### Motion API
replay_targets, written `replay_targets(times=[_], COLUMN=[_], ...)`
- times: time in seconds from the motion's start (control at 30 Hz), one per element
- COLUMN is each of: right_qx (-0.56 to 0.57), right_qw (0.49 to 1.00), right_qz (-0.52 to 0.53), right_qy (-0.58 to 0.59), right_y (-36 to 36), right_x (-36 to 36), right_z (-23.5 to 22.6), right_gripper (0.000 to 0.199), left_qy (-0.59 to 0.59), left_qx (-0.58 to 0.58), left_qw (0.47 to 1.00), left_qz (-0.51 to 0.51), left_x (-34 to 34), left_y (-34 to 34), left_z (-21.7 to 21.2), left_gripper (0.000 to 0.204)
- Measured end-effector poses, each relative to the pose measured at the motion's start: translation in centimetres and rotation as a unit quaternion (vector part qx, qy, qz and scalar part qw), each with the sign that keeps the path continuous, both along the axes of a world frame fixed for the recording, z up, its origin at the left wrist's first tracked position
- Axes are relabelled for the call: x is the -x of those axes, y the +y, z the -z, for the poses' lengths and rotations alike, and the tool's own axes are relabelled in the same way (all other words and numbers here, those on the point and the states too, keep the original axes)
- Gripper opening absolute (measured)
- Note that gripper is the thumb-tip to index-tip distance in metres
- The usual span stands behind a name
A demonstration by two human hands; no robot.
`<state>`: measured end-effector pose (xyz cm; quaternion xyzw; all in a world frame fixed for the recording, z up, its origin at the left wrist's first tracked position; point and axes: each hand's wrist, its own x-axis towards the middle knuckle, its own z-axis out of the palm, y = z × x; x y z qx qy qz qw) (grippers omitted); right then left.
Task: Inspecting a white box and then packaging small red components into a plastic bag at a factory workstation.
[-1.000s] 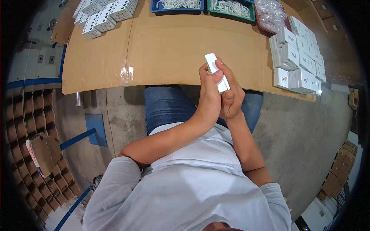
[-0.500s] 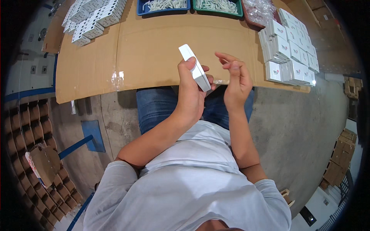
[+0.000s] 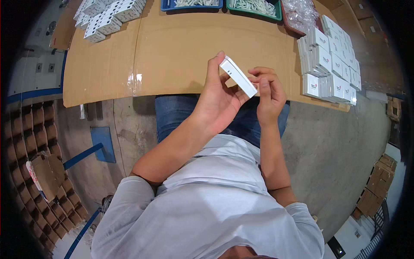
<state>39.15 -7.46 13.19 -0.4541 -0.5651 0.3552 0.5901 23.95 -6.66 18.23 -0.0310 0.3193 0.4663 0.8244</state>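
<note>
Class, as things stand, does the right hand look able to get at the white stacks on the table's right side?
Probably yes: nothing stands between the right hand and the white stacks, though it is close beside the white case in the left hand.

Glare on cardboard (image 3: 179, 54), blackened rim

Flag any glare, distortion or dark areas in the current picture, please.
Head view: white glare spots on the cardboard tabletop, left of the left hand; head view: fisheye bending, with the tabletop's near edge curved, and black corners; head view: the white case is bright and its outline readable, but fine surface detail is too small to tell.
</note>
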Motion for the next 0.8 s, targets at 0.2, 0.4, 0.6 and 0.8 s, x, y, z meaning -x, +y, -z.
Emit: replay_targets(times=[0.2, 0.4, 0.6, 0.8], right_qx=[-0.054, -0.127, -0.13, -0.125], right_qw=[0.994, 0.99, 0.99, 0.991], right_qz=[-0.066, -0.055, -0.028, -0.015], right_qy=[0.063, -0.029, -0.046, -0.038], right_y=[0.1, 0.4, 0.4, 0.3], right_x=[0.1, -0.1, 0.0, -0.1], right_z=[-0.3, -0.2, 0.2, 0.2], right_gripper=[0.024, 0.033, 0.034, 0.032], left_qy=[-0.081, -0.154, -0.135, -0.134], left_qx=[0.041, 0.027, 0.035, 0.048], left_qw=[0.996, 0.983, 0.981, 0.98], left_qz=[0.022, 0.097, 0.138, 0.142], left_x=[0.5, 1.4, 1.1, 0.9], left_y=[0.3, 0.4, 0.3, 0.3], left_z=[-0.8, 0.4, 0.7, 0.5], left_gripper=[0.083, 0.094, 0.099, 0.099])
